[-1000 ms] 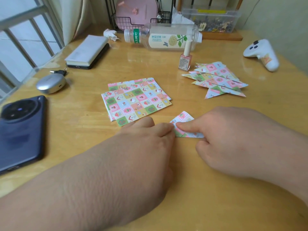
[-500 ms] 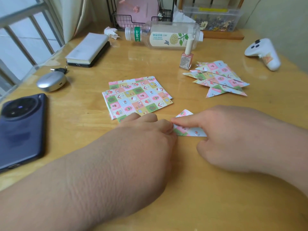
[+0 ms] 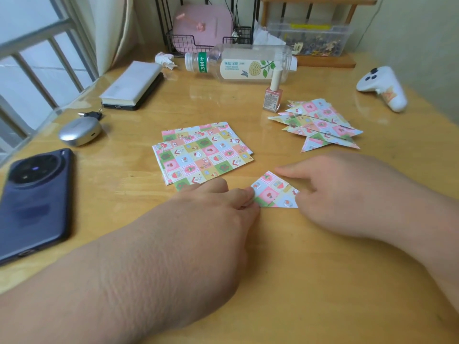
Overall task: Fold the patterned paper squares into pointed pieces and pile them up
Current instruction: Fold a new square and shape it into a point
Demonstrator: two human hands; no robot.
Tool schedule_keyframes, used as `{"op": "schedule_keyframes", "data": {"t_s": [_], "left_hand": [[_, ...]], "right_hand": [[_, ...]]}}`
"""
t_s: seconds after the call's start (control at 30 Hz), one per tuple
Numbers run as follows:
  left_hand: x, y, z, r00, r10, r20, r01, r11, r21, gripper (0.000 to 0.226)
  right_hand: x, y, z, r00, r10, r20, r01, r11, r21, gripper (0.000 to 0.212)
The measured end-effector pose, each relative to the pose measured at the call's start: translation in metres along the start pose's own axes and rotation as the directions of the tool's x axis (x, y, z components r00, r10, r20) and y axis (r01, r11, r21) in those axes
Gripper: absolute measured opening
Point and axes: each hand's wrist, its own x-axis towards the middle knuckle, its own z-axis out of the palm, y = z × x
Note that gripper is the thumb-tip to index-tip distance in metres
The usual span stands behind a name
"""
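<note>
Left hand point(image 3: 218, 204) pinches the folded piece point(image 3: 272, 192) by its left corner, anchoring it flat on the counter point(image 3: 298, 269). Right hand point(image 3: 347, 194) has its index finger straight at the apex, probably sharpening the crease. Beyond the left hand: unfolded squares point(image 3: 201, 155). Beyond the right hand: finished pile point(image 3: 320, 122), kept apart.

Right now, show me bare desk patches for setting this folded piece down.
Bare wood: between the flat stack of patterned paper squares and the pile of folded pointed pieces; between that stack and the dark blue phone; the near edge. Crowded: the back, around the clear plastic bottle and pink nail-polish bottle.
</note>
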Motion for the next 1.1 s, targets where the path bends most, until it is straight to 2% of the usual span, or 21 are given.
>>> {"op": "schedule_keyframes", "data": {"t_s": [0.03,0.07,0.13,0.2,0.27,0.4,0.53,0.6,0.7,0.77,0.83,0.97,1.03,1.1], "left_hand": [[-0.001,-0.001,-0.001,0.998,-0.026,0.051,0.026,1.0,-0.001,0.06],[-0.001,0.002,-0.003,0.999,-0.029,0.041,0.028,1.0,0.003,0.06],[0.005,0.006,-0.011,0.998,-0.014,0.069,0.014,1.0,-0.001,0.062],[0.015,0.008,-0.015,0.999,-0.029,0.044,0.029,1.0,-0.006,0.065],[0.025,0.008,-0.017,0.994,-0.111,0.014,0.112,0.991,-0.07,0.061],[0.035,0.002,-0.007,0.963,-0.262,-0.067,0.218,0.898,-0.381,0.019],[0.038,-0.005,0.001,0.929,-0.364,-0.061,0.28,0.802,-0.528,0.028],[0.039,-0.008,0.002,0.929,-0.367,-0.037,0.283,0.775,-0.565,0.037],[0.039,-0.01,0.003,0.939,-0.343,-0.011,0.275,0.774,-0.571,0.041],[0.039,-0.013,0.002,0.939,-0.343,-0.024,0.259,0.752,-0.606,0.03],[0.037,-0.017,-0.003,0.936,-0.352,-0.014,0.247,0.684,-0.687,0.022],[0.032,-0.029,-0.012,0.97,-0.222,0.096,0.192,0.464,-0.865,0.04],[0.032,-0.031,-0.013,0.982,-0.149,0.116,0.17,0.426,-0.889,0.04],[0.032,-0.028,-0.013,0.985,-0.092,0.149,0.173,0.372,-0.912,0.032]], "right_hand": [[0.001,0.0,-0.003,0.999,0.007,-0.044,-0.003,0.995,0.1,0.05],[0.001,-0.001,-0.005,0.993,0.005,-0.115,0.018,0.98,0.197,0.045],[0.003,-0.006,-0.002,0.982,-0.006,-0.189,0.053,0.968,0.245,0.045],[0.003,-0.011,0.005,0.989,-0.014,-0.15,0.04,0.985,0.17,0.054],[0.002,-0.013,0.007,0.993,0.008,-0.12,0.009,0.99,0.141,0.061],[0.003,-0.009,0.007,0.997,0.075,-0.035,-0.065,0.972,0.226,0.062],[0.002,-0.006,0.002,0.999,0.035,0.02,-0.04,0.946,0.321,0.052],[0.003,-0.003,0.003,0.999,-0.021,0.025,0.009,0.915,0.404,0.052],[0.005,0.001,0.007,0.99,-0.133,-0.047,0.136,0.814,0.564,0.061],[0.006,0.003,0.006,0.979,-0.179,-0.1,0.2,0.726,0.658,0.062],[0.007,0.006,0.004,0.968,-0.222,-0.119,0.238,0.655,0.717,0.058],[0.007,0.009,-0.003,0.957,-0.253,-0.141,0.254,0.497,0.83,0.052],[0.006,0.009,-0.005,0.957,-0.248,-0.15,0.247,0.429,0.869,0.055],[0.006,0.008,-0.006,0.958,-0.242,-0.152,0.242,0.403,0.883,0.055]]}}
